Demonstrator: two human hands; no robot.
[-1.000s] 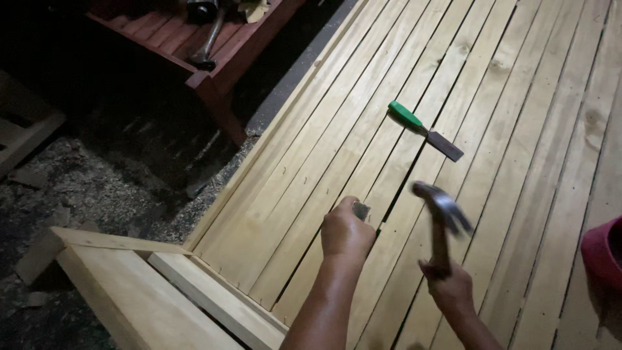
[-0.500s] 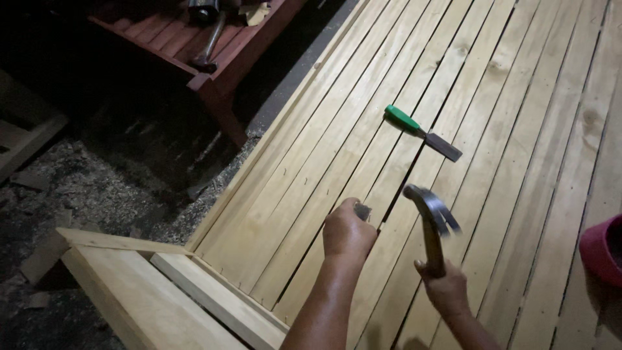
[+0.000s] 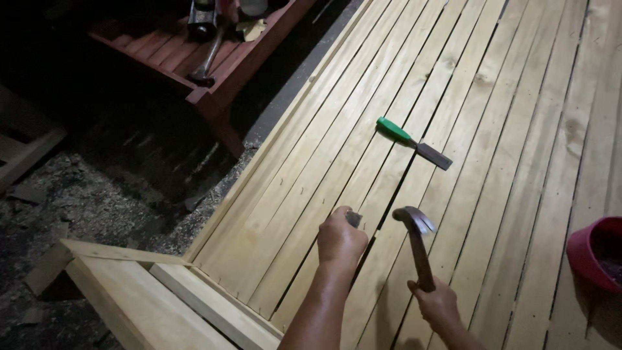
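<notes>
Hammering position at a slatted panel (image 3: 492,149) of pale wooden boards, seen from above. Left hand (image 3: 340,238) is clenched, pinching a small dark piece (image 3: 354,218) against a slat; what the piece is cannot be told at this size. Right hand (image 3: 439,304) grasps the wooden handle of a claw hammer (image 3: 416,241), whose steel head hangs just right of the left hand's knuckles, slightly above the boards.

Risk, as a judgement: head and knuckles are near each other, so a glancing or off-line blow could strike the fingers (image 3: 332,220). A tilted piece could bend or skip sideways into the gap between slats. Low light over the whole scene makes aim harder.

Other tools: a green-handled chisel (image 3: 412,142) lies loose on the slats, farther off and a little to the right, well apart from both hands; vibration in the boards could shift it.

Containers: a red bucket (image 3: 593,256) stands at the right edge, its inside too dark to read. A red-brown wooden bench or tray (image 3: 214,78) at far left carries a dark metal tool (image 3: 206,45) and some pale scraps. Sawdust and offcuts (image 3: 78,201) cover the ground to the left of the panel.
</notes>
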